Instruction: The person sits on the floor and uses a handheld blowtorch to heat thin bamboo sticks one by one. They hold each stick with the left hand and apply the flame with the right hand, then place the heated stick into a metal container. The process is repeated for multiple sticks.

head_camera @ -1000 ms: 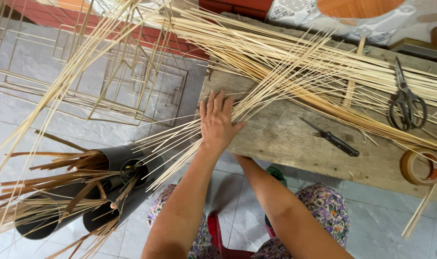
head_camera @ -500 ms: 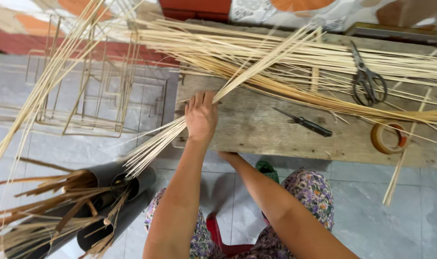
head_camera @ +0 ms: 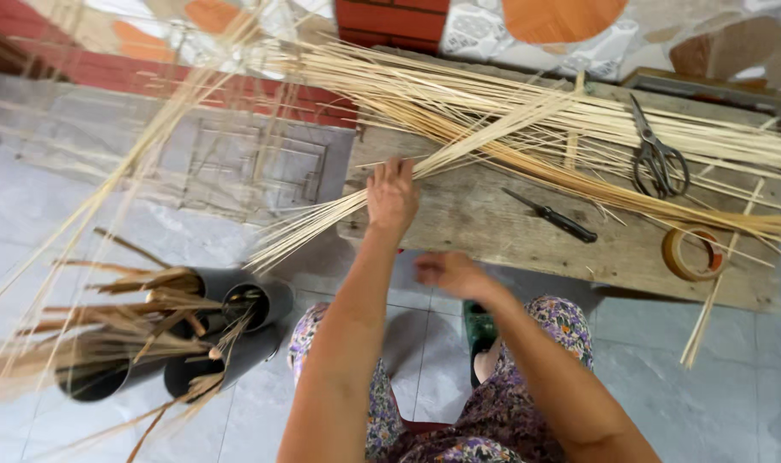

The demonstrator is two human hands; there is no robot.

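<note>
My left hand [head_camera: 392, 195] is closed over a bundle of thin pale bamboo strips [head_camera: 322, 225] at the left end of a worn wooden board [head_camera: 510, 249]. The bundle fans out past the board's edge towards the floor. A much larger heap of long strips [head_camera: 527, 111] lies across the back of the board. My right hand [head_camera: 446, 270] hovers below the board's front edge, above my lap. It is blurred, its fingers are curled, and nothing shows in it.
On the board lie scissors [head_camera: 659, 163], a black-handled knife [head_camera: 553, 216] and a roll of tape [head_camera: 690, 254]. Black tubes [head_camera: 253, 300] holding brown strips stand on the tiled floor at the left. Wire frames [head_camera: 262, 167] lie beyond them.
My left hand has gone from lying flat on the strips to closing over the bundle. My right hand has come out from under the left arm into view.
</note>
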